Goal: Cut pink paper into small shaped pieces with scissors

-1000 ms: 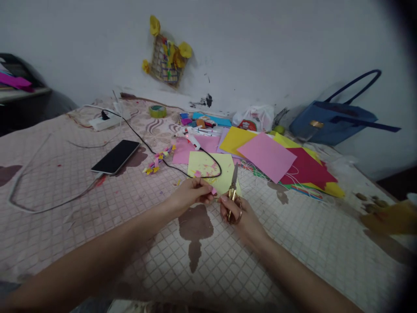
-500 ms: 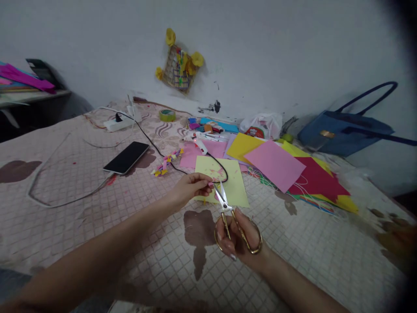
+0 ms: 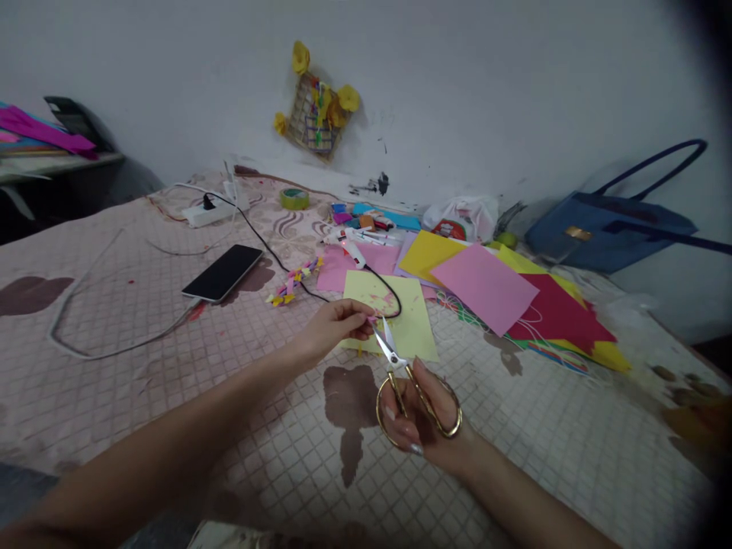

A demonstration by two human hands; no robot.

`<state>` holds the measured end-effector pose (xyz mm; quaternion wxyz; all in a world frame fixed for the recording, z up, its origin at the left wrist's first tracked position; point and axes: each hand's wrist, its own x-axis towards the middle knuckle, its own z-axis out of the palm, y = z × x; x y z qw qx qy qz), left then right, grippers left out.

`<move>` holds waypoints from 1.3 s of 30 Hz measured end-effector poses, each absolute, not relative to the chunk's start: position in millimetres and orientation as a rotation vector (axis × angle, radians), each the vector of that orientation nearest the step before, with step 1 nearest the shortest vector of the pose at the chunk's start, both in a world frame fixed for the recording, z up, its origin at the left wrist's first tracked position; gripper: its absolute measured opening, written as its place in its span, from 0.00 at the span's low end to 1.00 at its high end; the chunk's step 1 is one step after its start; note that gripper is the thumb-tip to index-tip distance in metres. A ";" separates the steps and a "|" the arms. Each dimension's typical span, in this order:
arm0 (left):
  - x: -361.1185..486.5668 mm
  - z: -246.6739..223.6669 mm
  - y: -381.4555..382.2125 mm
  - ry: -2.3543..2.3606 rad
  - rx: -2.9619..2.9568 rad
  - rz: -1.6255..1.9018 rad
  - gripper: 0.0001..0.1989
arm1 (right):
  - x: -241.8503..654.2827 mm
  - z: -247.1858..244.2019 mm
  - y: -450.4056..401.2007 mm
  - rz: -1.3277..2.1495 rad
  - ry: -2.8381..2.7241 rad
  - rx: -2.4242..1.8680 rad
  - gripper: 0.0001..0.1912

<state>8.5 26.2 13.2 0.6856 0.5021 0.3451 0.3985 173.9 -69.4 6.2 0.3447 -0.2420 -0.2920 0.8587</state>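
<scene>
Head view: the left hand [image 3: 343, 324], at the centre of the frame, pinches a small pink paper piece [image 3: 371, 319] between thumb and fingers. The right hand [image 3: 431, 415], lower and to the right of centre, grasps a pair of metal scissors with gold loop handles [image 3: 393, 358], the fingers engaged in the loops. The silver blades stand parted and point upward, with their tips at the pink piece; whether the blades contact it cannot be determined. Behind the blades, a pale yellow paper sheet [image 3: 420, 335] lies flat on a light quilted tablecloth with brown motifs [image 3: 257, 435] and carries pink scraps. Above this sheet, near the middle of the frame, rests a white glue gun [image 3: 353, 253], its black cord [image 3: 394, 293] looping across the sheet. Left of the sheet lies a multicoloured strip of paper bits [image 3: 294, 284]. Further left sits a black flat-screen device [image 3: 223, 273] with a pale cable attached at its lower edge. Right of centre, a pink square paper sheet [image 3: 485, 288] overlaps a dark red paper sheet [image 3: 557, 309]. A blue handbag [image 3: 606, 236] leans against the wall at the upper right of the frame.
</scene>
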 end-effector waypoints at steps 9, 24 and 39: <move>8.6 14.5 24.8 0.796 1.153 0.896 0.07 | 173.0 8.9 -67.6 2.249 -0.765 -0.658 0.32; 8.3 13.7 25.3 0.781 1.190 0.887 0.08 | 174.1 6.9 -67.2 2.258 -0.770 -0.652 0.32; 9.2 16.3 23.8 0.807 1.170 0.896 0.07 | 174.8 6.8 -67.2 2.261 -0.764 -0.657 0.33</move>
